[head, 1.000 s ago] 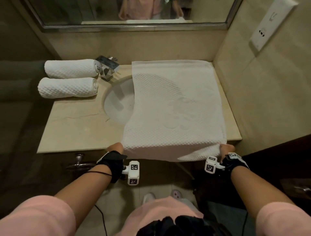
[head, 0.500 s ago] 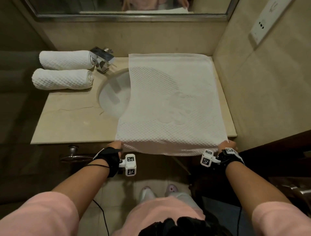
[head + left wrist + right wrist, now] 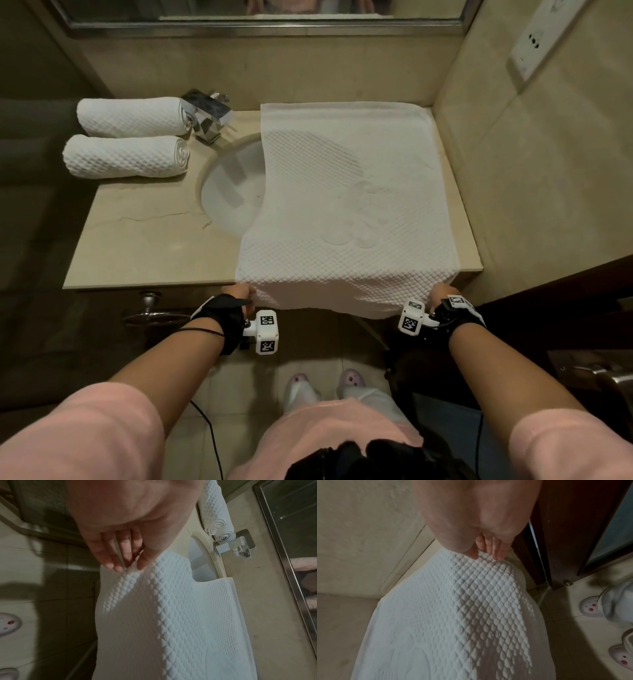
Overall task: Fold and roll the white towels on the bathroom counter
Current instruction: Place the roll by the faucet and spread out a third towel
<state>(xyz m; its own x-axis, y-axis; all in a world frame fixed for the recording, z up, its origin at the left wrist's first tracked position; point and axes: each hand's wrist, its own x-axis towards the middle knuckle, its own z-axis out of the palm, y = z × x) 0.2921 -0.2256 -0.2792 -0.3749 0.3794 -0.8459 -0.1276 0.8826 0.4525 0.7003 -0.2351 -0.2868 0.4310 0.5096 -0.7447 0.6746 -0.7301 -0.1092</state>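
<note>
A white waffle-textured towel point(image 3: 346, 205) lies spread flat over the right half of the beige counter point(image 3: 147, 246), partly covering the sink, with its near edge hanging over the front. My left hand point(image 3: 239, 293) pinches the near left corner of the towel point(image 3: 137, 601) between thumb and fingers point(image 3: 111, 561). My right hand point(image 3: 442, 296) pinches the near right corner of the towel point(image 3: 453, 608) the same way. Two rolled white towels point(image 3: 130, 116) point(image 3: 126, 156) lie side by side at the back left of the counter.
A chrome faucet point(image 3: 207, 114) stands behind the oval sink point(image 3: 233, 192). A mirror runs along the back wall, and a tiled wall with a socket plate point(image 3: 537, 41) closes the right side. A dark wooden door point(image 3: 573, 527) is at my right. A round metal ring point(image 3: 150, 311) hangs below the counter.
Both hands have kept their pinch on the near corners. The towel's near edge has been drawn slightly toward me and hangs a bit lower over the counter front.
</note>
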